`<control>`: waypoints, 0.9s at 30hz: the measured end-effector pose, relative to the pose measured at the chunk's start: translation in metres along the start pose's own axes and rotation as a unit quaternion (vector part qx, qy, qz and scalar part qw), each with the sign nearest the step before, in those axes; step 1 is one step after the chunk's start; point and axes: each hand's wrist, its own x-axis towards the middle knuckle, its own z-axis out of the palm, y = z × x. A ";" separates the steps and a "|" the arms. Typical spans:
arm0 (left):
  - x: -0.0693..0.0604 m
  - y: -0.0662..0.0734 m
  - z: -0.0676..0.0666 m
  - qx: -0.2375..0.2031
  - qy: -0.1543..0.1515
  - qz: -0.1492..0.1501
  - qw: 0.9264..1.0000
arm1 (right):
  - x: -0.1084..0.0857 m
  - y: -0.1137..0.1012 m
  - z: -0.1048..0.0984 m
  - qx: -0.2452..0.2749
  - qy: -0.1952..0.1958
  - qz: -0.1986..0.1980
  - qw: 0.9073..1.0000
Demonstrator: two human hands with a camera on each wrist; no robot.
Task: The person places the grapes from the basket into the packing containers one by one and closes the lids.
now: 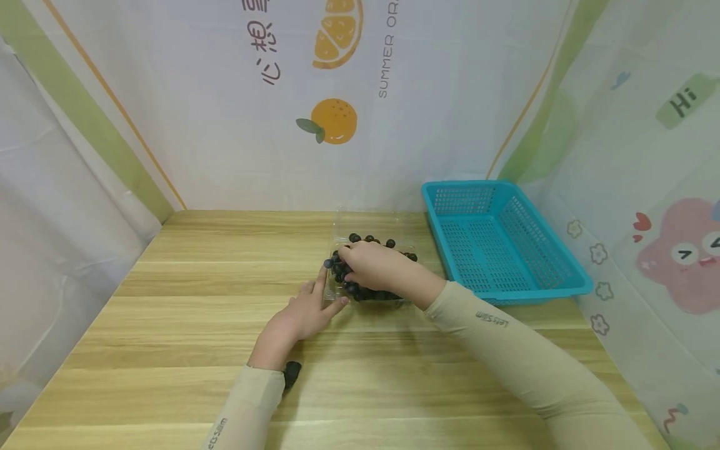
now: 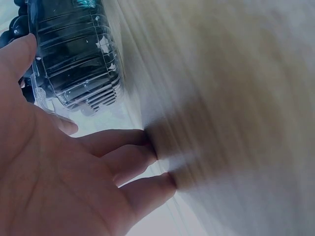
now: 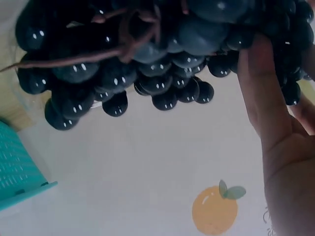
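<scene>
Fingers (image 1: 344, 251) of the right hand (image 1: 375, 267) are in among the grapes (image 3: 157, 81), thumb on one side, fingertips on the other, and they look to be pinching fruit at the left end! So the grapes sit right under that palm and stretch away to its right, and the right hand is clearly the nearer one for them. Over to the left hand (image 1: 300, 315), fingers apart at the box (image 2: 78, 46): thumb against the rim, index beside the wall, the other tips down on the table (image 1: 197, 300). And the grapes themselves? Heaped in the box, long axis running left to right, with a bare stem (image 3: 93, 57) pointing rightward, to the basket (image 1: 478, 250) side. That basket stands just right of the box.
</scene>
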 end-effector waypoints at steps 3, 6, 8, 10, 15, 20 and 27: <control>-0.001 0.000 -0.001 0.000 -0.003 -0.002 1.000 | -0.001 -0.002 0.007 -0.033 0.027 -0.007 0.999; 0.000 0.000 0.000 0.000 -0.001 0.000 1.000 | -0.003 -0.005 0.018 -0.086 0.065 -0.016 0.994; 0.000 0.000 0.000 0.000 0.002 0.005 1.000 | -0.004 -0.007 0.026 -0.122 0.088 -0.026 0.988; 0.000 0.000 0.001 -0.004 0.005 0.010 1.000 | -0.005 -0.010 0.033 -0.144 0.101 -0.037 0.984; -0.002 0.000 0.001 -0.009 0.004 0.016 1.000 | -0.006 -0.011 0.038 -0.118 0.064 -0.042 0.990; 0.001 0.001 0.001 -0.004 -0.001 0.006 1.000 | -0.012 -0.001 0.027 -0.022 -0.019 -0.040 0.999; 0.002 0.003 0.001 0.005 0.002 -0.004 1.000 | -0.022 0.018 0.032 -0.014 0.019 -0.044 0.999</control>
